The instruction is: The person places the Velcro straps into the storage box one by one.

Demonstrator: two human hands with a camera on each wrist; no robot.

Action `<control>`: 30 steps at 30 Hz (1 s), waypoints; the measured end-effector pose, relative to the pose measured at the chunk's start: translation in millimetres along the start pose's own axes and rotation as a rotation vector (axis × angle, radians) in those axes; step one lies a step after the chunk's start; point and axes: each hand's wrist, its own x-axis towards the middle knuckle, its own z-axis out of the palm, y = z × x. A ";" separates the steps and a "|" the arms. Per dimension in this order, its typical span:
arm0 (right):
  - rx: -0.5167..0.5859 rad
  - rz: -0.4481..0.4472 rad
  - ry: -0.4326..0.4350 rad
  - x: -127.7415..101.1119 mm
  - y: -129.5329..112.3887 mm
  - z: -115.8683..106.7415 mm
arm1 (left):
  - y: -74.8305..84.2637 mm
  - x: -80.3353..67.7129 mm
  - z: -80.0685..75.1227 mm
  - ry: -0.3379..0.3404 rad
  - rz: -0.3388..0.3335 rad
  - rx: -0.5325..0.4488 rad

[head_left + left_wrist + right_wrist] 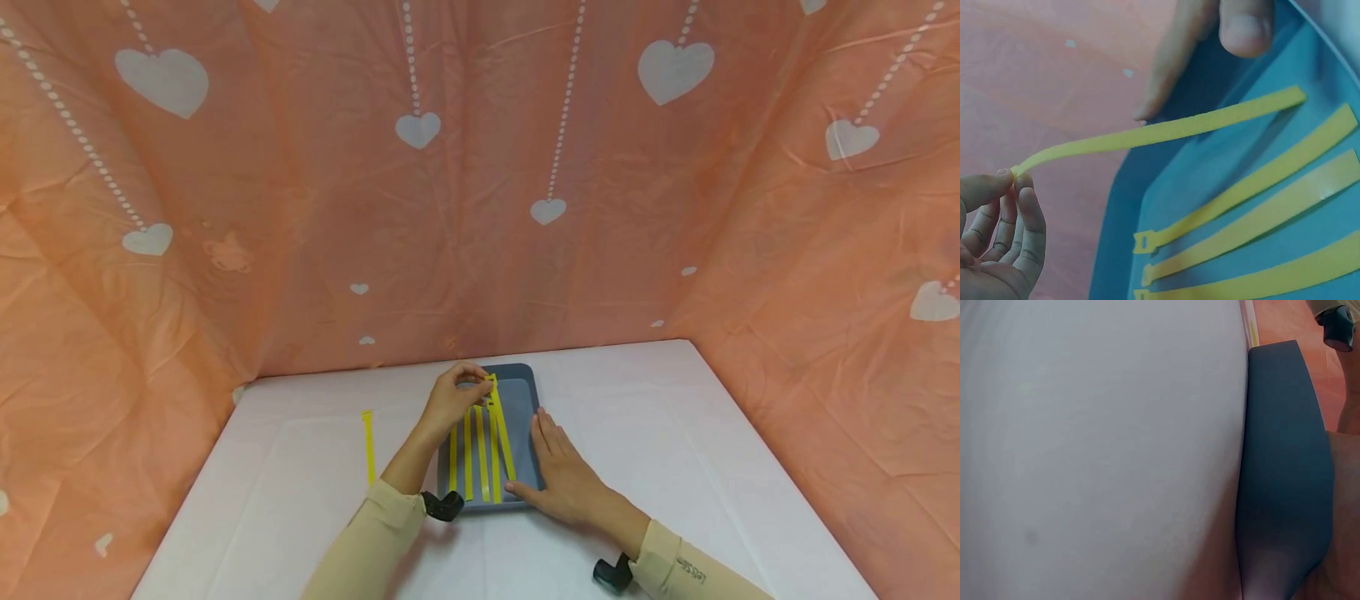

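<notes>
A blue-grey tray [519, 400] lies on the white table with several yellow strap ties [482, 457] side by side in it. My left hand [456, 395] pinches the far end of one yellow tie [1166, 132] and holds it lifted over the tray [1210, 175]. The tie's other end reaches down into the tray. My right hand [558, 468] lies flat with straight fingers against the tray's right rim, thumb at the near edge. In the right wrist view only the tray's rim [1282, 462] and the table show.
One more yellow tie [368, 446] lies on the white table [675, 433] left of the tray. Pink cloth with white hearts [420, 129] walls in the back and both sides.
</notes>
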 end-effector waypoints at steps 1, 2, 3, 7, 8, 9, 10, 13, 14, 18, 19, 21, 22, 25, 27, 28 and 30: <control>0.002 -0.002 0.004 0.1 0.0 0.0 | -1.8 0.9 0.4 -0.005 -0.004 0.014; 0.003 -0.004 0.006 0.1 -0.2 -0.1 | -3.4 1.7 0.7 -0.009 -0.006 0.028; 0.005 -0.006 0.008 0.3 -0.3 -0.1 | -5.2 2.4 1.0 -0.013 -0.012 0.040; 0.001 -0.014 0.011 0.9 -0.4 0.4 | -13.1 4.8 2.6 -0.033 -0.022 0.086; -0.002 -0.017 0.012 1.2 -0.3 0.6 | -14.6 5.4 3.1 -0.038 -0.019 0.096; -0.003 -0.018 0.013 1.4 -0.2 0.8 | -16.1 6.1 3.6 -0.044 -0.018 0.106; -0.005 -0.020 0.015 1.6 0.1 1.2 | -17.0 6.6 4.3 -0.049 -0.012 0.120; -0.010 -0.025 0.017 2.0 0.5 1.8 | -18.8 8.5 6.4 -0.056 -0.014 0.152; -0.011 -0.025 0.016 1.9 0.5 1.8 | -19.2 9.0 7.4 -0.058 -0.010 0.163; -0.003 -0.025 0.017 1.7 -0.4 0.6 | -19.7 10.9 11.3 -0.059 -0.046 0.179; -0.003 -0.025 0.015 1.7 -0.6 0.3 | -20.1 11.2 12.2 -0.060 -0.054 0.187; 0.007 -0.026 0.017 1.6 -1.3 -0.5 | -21.4 12.4 13.8 -0.056 -0.064 0.215; 0.008 -0.026 0.017 1.8 -1.3 -0.4 | -22.3 13.1 14.6 -0.055 -0.062 0.234; 0.005 -0.028 0.016 1.9 -1.7 -0.8 | -26.1 15.2 16.6 -0.055 -0.049 0.285; 0.005 -0.029 0.017 1.7 -2.0 -1.0 | -28.2 16.3 17.5 -0.055 -0.039 0.315; 0.002 -0.030 0.018 1.9 -1.9 -0.9 | -28.8 16.5 18.0 -0.054 -0.040 0.325; 0.004 -0.034 0.022 1.6 -2.2 -0.9 | -29.3 16.7 18.9 -0.052 -0.046 0.334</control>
